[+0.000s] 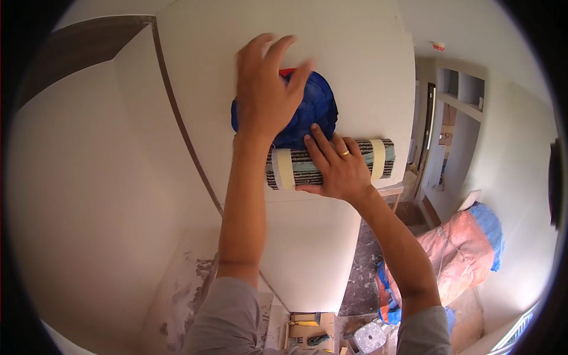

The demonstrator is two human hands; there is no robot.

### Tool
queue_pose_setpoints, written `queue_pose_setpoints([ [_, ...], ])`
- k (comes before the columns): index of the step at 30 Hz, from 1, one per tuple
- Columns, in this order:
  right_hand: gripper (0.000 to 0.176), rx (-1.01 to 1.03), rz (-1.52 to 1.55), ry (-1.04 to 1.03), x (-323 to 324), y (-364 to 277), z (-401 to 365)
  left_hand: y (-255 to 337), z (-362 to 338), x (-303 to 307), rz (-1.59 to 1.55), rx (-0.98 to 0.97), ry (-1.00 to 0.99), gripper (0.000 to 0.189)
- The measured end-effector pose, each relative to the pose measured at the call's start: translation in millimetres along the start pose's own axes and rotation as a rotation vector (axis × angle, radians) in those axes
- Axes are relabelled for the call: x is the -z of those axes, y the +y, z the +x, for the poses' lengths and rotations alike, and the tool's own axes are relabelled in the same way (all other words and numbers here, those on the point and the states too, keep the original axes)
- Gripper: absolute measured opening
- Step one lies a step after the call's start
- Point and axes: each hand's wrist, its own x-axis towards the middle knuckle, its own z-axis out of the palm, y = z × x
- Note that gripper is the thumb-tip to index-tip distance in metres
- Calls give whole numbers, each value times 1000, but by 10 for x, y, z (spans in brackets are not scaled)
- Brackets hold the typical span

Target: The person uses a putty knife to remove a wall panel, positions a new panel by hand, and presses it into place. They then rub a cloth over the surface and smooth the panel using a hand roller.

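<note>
My left hand (269, 89) is raised over a dark blue cloth or cap-like thing (319, 103) with a bit of red at its top edge. Its fingers are spread and slightly blurred. Below the blue thing lies a striped, dark-and-light roll (305, 171) with pale yellow bands near both ends, set against a cream-coloured surface (361, 59). My right hand (340, 165), with a ring on one finger, rests flat on the middle of the roll, fingers apart, one fingertip touching the blue thing's lower edge.
At the lower right stands a large bundle wrapped in pink and blue sheeting (461, 248). An open box (310, 328) with tools is on the floor near a speckled round object (370, 337). Shelves (461, 89) are built in at the right.
</note>
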Motion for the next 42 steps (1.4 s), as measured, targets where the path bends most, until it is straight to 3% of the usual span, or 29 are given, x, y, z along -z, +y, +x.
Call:
queue_pose_setpoints([
  [3,88,2,12,24,-24,22,16,-129,-303,372,-164,302,-382,48],
  [6,85,4,13,38,-12,16,-15,-309,-175,564,-144,408,-632,37],
  [9,83,22,13,63,-7,7,19,-245,154,819,73,470,-191,40],
  [12,84,13,24,64,-41,8,-21,-327,-68,640,227,162,-194,40],
  [13,84,10,39,72,-50,24,-33,-335,-276,517,171,69,-254,35],
  [16,83,-8,90,114,-33,36,-51,-122,-718,430,-30,189,-753,44],
  [18,83,12,76,119,-19,54,-22,-84,-722,549,-246,314,-779,47],
  [21,83,47,37,51,52,23,23,-204,-673,705,-459,254,-858,44],
  [24,82,11,77,-27,38,-4,16,-273,-700,674,-551,350,-810,28],
  [25,82,11,71,-20,17,5,19,-108,-318,716,-293,646,-1038,20],
  [27,81,18,55,-11,16,14,24,-14,-262,271,-461,592,-391,16],
  [28,81,16,57,-23,20,15,46,62,-170,-65,-490,164,37,17],
  [30,80,6,56,-45,38,7,40,116,88,-553,-423,-236,140,10],
  [36,76,20,26,-52,33,13,42,339,749,-1336,-348,-646,292,16],
  [39,74,26,15,-20,7,44,33,337,873,-1476,-436,-693,458,21],
  [42,70,6,-29,-2,-29,15,20,438,960,-1372,-543,-677,261,18],
])
